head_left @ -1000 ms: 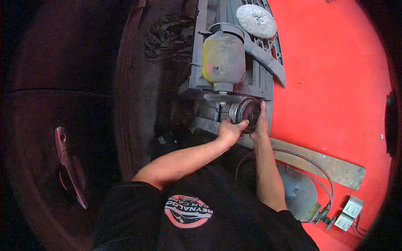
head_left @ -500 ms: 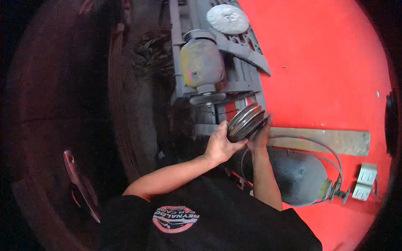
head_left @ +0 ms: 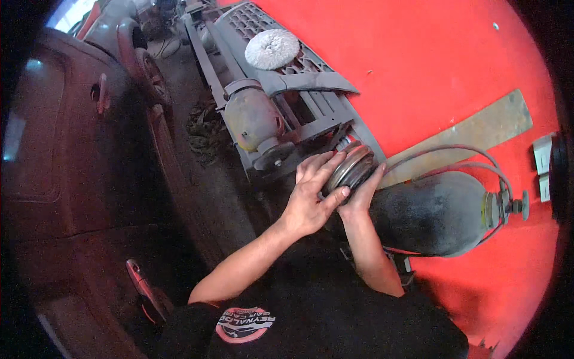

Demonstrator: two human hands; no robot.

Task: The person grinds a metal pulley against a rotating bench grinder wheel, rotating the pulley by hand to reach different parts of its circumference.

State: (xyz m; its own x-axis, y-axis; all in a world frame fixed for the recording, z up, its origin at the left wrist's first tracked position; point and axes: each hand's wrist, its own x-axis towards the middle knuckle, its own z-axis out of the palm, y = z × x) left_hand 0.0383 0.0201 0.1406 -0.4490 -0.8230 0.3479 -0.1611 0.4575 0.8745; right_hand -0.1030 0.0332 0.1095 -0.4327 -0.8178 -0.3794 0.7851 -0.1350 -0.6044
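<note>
A dark, round metal pulley with bright grooves point(head_left: 351, 169) is held tilted between my two hands, in front of my chest. My left hand point(head_left: 310, 194) grips its left side, the fingers lying over the top edge and the thumb along the near side. On the right and underneath, my right hand point(head_left: 363, 194) supports it; most of those fingers are hidden behind the pulley. Just beyond my left hand is a grey and yellow rounded motor-like body point(head_left: 251, 116) with a dark disc at its near end.
A white fluffy polishing pad point(head_left: 272, 49) lies on a grey slatted panel point(head_left: 314, 82). On the right, a dark gas cylinder point(head_left: 430, 212) with a hose and valve lies before a long board point(head_left: 466, 134) and a red surface. A dark car point(head_left: 107, 197) stands close on the left.
My view has swung, bringing more of the car into sight. My left fingers have moved up over the pulley's top edge. Both hands still hold it.
</note>
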